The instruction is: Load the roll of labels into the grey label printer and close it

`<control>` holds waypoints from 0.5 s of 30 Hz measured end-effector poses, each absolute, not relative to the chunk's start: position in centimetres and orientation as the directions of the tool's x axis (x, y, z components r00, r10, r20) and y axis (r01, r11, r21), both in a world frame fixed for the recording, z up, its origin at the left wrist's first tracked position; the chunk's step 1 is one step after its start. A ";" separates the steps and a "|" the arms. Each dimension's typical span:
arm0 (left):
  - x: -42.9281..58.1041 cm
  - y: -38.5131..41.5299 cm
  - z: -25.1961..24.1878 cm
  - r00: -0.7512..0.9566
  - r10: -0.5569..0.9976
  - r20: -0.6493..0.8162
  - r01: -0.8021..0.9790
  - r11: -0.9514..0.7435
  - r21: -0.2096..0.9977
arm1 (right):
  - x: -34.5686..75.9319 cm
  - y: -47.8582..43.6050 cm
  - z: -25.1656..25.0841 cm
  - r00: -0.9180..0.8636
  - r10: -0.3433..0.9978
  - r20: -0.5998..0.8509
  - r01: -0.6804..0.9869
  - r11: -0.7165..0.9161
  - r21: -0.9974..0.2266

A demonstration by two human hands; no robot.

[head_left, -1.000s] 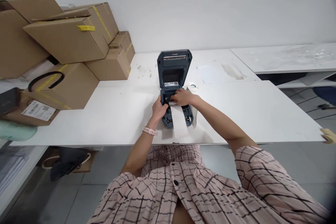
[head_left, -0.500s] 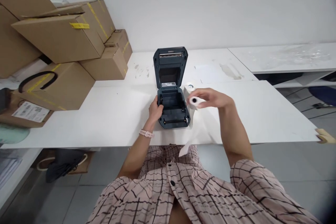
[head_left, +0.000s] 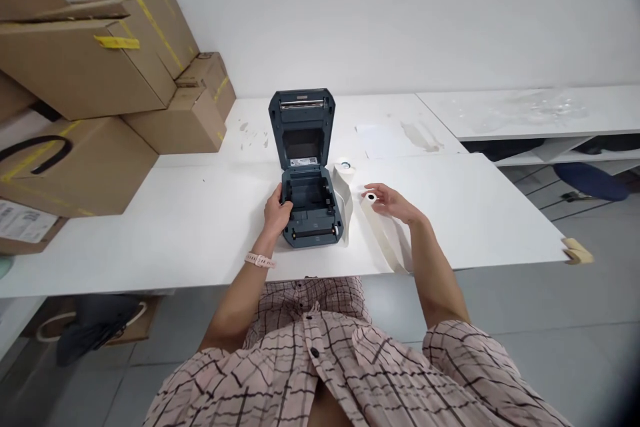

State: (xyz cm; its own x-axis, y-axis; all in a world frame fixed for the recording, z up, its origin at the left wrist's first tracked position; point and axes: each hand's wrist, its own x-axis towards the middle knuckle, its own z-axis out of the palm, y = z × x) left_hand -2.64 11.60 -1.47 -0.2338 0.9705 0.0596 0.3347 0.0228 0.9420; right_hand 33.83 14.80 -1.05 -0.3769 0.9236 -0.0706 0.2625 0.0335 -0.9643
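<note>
A dark label printer [head_left: 311, 235] stands on the white table with its lid raised and its inner bay bare. My left hand [head_left: 278, 211] grips the printer's left side, thumb over the rim. To the right of the printer, my right hand [head_left: 395, 204] has its fingers curled around a small paper roll [head_left: 371, 198] with a dark hole in its core. From that roll a strip of paper trails down to the table's front edge. Between printer and right hand sits another label roll [head_left: 345, 167], its loose strip running along the printer's right side.
Cardboard boxes [head_left: 95, 70] with yellow tape are piled on the left of the table [head_left: 200, 247]. A thin white sheet [head_left: 375, 140] lies behind the rolls. Clear plastic [head_left: 545, 107] lies on the right-hand surface. A blue stool [head_left: 590, 181] stands beyond the table's right end.
My right hand has moved the small roll away from the printer, and the strip's end has dropped from my lap toward the table edge. The view has turned slightly right; my left hand stays on the printer.
</note>
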 end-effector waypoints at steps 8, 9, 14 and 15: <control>-2.6 11.8 -1.4 -0.218 0.975 0.034 0.324 0.039 0.945 | 33.3 20.9 1.7 -0.329 0.944 0.020 0.268 0.113 -0.957; -2.6 11.9 -1.5 -0.218 0.976 0.031 0.323 0.042 0.945 | 32.2 22.2 1.7 -0.345 0.938 -0.006 0.308 0.107 -0.945; -2.7 11.8 -1.7 -0.201 0.979 0.027 0.310 0.037 0.950 | 27.6 25.7 1.3 -0.423 0.897 -0.130 0.424 0.069 -0.903; -2.7 11.7 -1.8 -0.203 0.979 0.027 0.309 0.038 0.950 | 27.4 25.7 1.4 -0.428 0.895 -0.126 0.423 0.076 -0.903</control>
